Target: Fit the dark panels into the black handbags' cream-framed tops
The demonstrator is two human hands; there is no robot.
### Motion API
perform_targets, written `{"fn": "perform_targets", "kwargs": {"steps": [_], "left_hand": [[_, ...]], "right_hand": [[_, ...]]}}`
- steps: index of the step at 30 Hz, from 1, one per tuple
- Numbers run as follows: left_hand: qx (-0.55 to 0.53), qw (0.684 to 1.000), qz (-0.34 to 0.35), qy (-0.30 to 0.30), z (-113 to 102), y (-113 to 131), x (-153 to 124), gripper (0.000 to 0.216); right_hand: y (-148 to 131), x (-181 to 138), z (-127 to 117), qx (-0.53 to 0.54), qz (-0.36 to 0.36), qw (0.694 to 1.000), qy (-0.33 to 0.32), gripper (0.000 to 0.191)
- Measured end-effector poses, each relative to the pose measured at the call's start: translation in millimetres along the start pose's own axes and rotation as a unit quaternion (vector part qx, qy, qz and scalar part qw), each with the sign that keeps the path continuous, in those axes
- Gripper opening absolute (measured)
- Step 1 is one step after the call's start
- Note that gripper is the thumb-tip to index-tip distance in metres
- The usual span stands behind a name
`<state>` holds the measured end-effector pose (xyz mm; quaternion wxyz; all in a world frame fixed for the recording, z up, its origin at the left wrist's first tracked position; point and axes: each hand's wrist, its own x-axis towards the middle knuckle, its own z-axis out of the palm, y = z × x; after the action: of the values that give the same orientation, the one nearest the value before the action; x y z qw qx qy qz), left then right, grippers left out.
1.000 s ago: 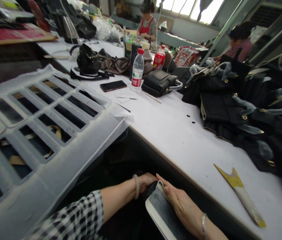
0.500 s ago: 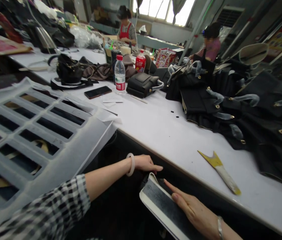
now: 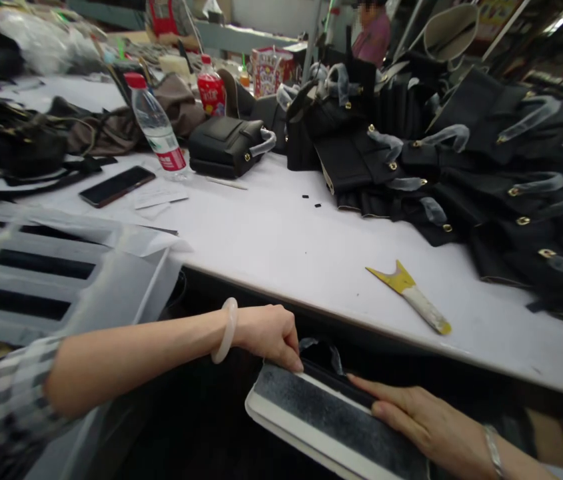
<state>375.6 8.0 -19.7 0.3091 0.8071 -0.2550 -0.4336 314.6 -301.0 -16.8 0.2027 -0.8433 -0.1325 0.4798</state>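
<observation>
Below the table's front edge I hold a flat dark grey panel with a white border (image 3: 326,420). My left hand (image 3: 268,333), with a pale bangle on the wrist, is curled and pinches the panel's upper left corner. My right hand (image 3: 426,420) lies along the panel's right side, fingers stretched over its top edge, a thin bracelet on the wrist. A bit of clear wrapping (image 3: 318,347) shows behind the panel's top edge.
On the white table (image 3: 281,240) lie a yellow-tipped scraper (image 3: 408,297), a phone (image 3: 116,185), a water bottle (image 3: 156,127), a small black handbag (image 3: 228,145) and a heap of black bags (image 3: 461,153). A white slotted frame (image 3: 51,267) is at the left. A person (image 3: 371,30) works at the back.
The view has swung right and down. My left hand has curled from open fingers into a pinch on the panel's corner; my right hand has slid to the panel's right side.
</observation>
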Motion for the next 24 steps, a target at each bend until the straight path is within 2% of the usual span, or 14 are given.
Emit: {"fn": "perform_targets", "kwargs": {"steps": [3,7,9,12,14,15,17,19,20,21,23,24], "left_hand": [[0.012,1.000,0.012,-0.012,-2,6,2,0.025],[0.058,0.998,0.014,-0.002,1,11,9,0.031],[0.090,0.996,0.010,0.015,6,15,12,0.035],[0.115,0.986,0.063,0.101,21,28,10,0.037],[0.096,0.972,0.126,0.174,38,43,3,0.029],[0.083,0.964,0.153,0.200,48,51,-1,0.022],[0.076,0.954,0.186,0.224,72,66,-8,0.014],[0.088,0.949,0.197,0.230,97,76,-11,0.016],[0.093,0.950,0.196,0.226,108,79,-10,0.017],[0.094,0.951,0.191,0.224,118,82,-8,0.017],[0.095,0.955,0.173,0.221,133,85,-2,0.014],[0.096,0.957,0.163,0.222,138,87,1,0.011]], "right_hand": [[-13,4,-4,-0.025,0.008,1.000,-0.002,0.049],[-32,12,-4,-0.050,-0.018,0.998,0.022,0.047],[-38,16,-2,-0.025,-0.020,0.998,0.062,0.047],[-34,17,1,0.085,-0.014,0.983,0.164,0.040],[-20,11,10,0.175,-0.013,0.949,0.263,0.043],[-10,7,19,0.221,-0.006,0.920,0.323,0.052],[10,1,49,0.325,0.036,0.833,0.447,0.076],[23,2,94,0.420,0.102,0.734,0.524,0.092],[24,8,119,0.461,0.126,0.700,0.531,0.095],[22,16,142,0.499,0.130,0.683,0.517,0.092],[8,37,179,0.544,0.091,0.673,0.492,0.090],[-1,49,190,0.553,0.061,0.675,0.485,0.091]]}}
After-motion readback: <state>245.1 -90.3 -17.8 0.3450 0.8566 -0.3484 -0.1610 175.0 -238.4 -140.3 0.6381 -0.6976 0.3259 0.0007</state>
